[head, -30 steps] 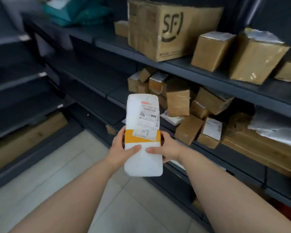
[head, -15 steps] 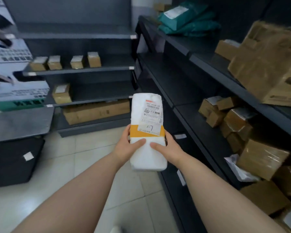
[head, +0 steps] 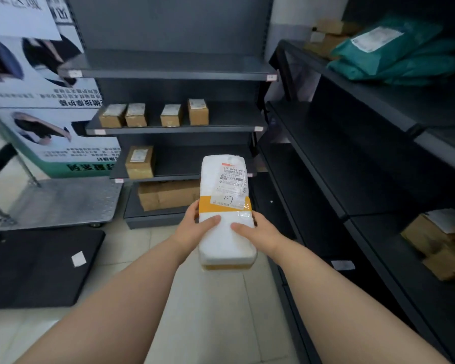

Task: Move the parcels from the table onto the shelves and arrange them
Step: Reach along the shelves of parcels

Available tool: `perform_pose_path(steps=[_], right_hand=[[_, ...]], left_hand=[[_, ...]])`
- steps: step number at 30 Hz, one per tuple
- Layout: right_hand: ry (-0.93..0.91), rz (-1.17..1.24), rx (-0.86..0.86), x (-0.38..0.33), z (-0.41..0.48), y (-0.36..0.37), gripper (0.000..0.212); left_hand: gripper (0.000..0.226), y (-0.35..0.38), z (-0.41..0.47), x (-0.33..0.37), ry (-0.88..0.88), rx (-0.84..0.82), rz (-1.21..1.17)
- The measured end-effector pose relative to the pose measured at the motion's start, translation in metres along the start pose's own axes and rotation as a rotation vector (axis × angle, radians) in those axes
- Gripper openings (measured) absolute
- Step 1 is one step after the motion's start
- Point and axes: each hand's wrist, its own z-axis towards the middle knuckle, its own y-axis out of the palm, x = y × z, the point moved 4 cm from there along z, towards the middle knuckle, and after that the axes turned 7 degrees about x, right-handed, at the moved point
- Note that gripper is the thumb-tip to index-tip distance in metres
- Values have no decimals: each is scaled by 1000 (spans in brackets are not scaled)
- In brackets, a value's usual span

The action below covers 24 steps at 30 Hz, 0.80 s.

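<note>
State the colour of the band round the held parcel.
Orange-yellow band on a white parcel, shown best in the head view.

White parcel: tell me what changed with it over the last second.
The person turned left, carrying the white parcel away from the crowded side shelves to face the end shelf unit holding small boxes. Nothing taken or released: left hand and right hand grip it as before, label up.

A dark grey shelving unit [head: 174, 74] stands on pale floor tiles [head: 221, 311]. Left of it: a metal platform trolley [head: 63, 200], a printed banner [head: 50, 143] and, perhaps, a black mat [head: 37, 269]. Right of it runs more dark shelving [head: 339, 158].
</note>
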Motion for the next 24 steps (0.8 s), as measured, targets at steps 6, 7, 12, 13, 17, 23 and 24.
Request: perform_pose_path(steps=[6, 7, 12, 13, 17, 23, 24], right_hand=[[19, 8, -36, -38, 64, 29, 55], [13, 5, -31, -43, 77, 30, 65], [19, -4, -20, -65, 140, 27, 63], [20, -6, -25, -69, 155, 25, 62], [13, -16, -50, -88, 221, 8, 63], [49, -45, -55, -115, 310, -27, 64], [44, -52, -53, -119, 325, -32, 65]], left_hand=[[53, -29, 68, 25, -45, 8, 6], [52, -31, 79, 29, -47, 14, 7], [52, -30, 143, 47, -52, 26, 37], [55, -28, 158, 50, -57, 26, 46], [48, -9, 216, 67, -98, 10, -15], [62, 26, 300, 87, -164, 73, -9], [60, 31, 314, 92, -174, 74, -18]])
